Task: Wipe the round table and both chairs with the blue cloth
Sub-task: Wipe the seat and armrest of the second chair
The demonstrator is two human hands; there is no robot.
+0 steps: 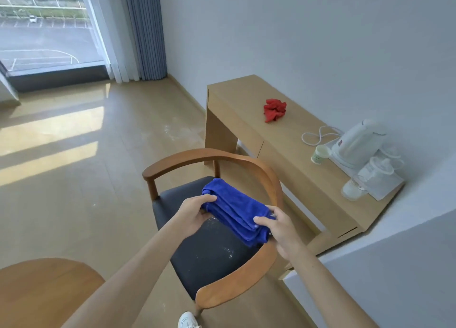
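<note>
Both bare arms reach forward over the wooden chair (214,229) with its dark seat. The left hand (195,213) and right hand (280,227) each grip an end of the folded blue cloth (234,210), held just above the seat, thick and layered.

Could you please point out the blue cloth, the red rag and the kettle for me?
blue cloth (232,205), head view, middle of the folded top.
red rag (274,110), head view, centre of the crumpled heap.
kettle (357,141), head view, white body.
</note>
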